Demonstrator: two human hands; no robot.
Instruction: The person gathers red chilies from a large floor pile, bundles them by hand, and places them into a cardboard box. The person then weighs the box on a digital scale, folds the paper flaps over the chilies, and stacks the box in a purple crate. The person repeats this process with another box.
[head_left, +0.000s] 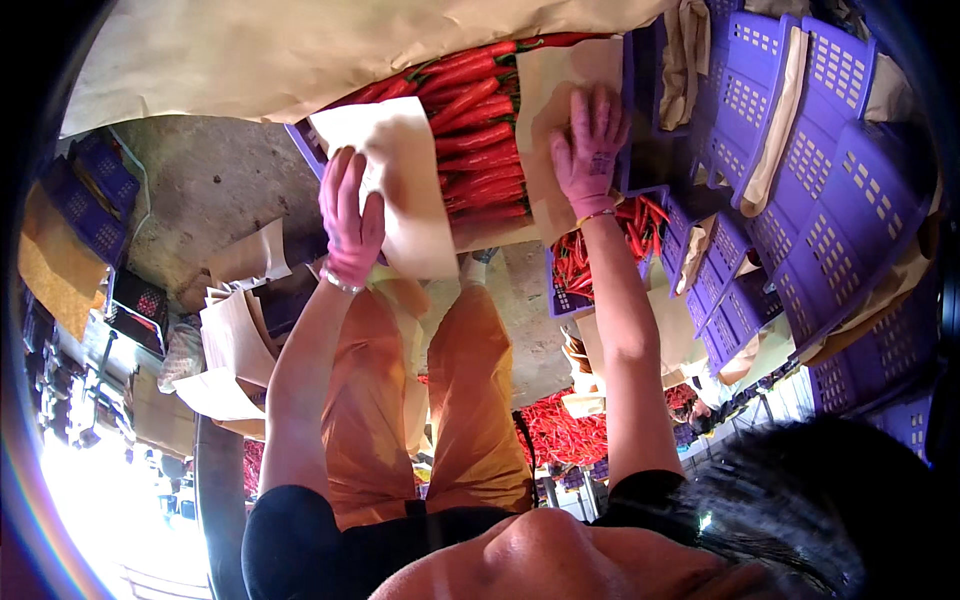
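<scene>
A purple crate (306, 140) holds rows of long red chillies (473, 150), partly covered by a pale paper sheet (406, 200) on the left and a brown paper sheet (543, 90) on the right. My left hand (350, 215), in a pink glove, lies on the left sheet near its outer edge, fingers extended and slightly bent. My right hand (588, 155), also gloved in pink, rests on the right sheet with its fingers spread. A larger brown paper (250, 50) stretches along the top of the view, above the crate.
Purple crates with paper strips are stacked at the right (815, 230), others at the far left (100, 210). A smaller crate of loose chillies (590, 270) sits below my right hand. Paper sheets (235, 340) pile at the left, and more chillies (560, 435) appear in the lower middle.
</scene>
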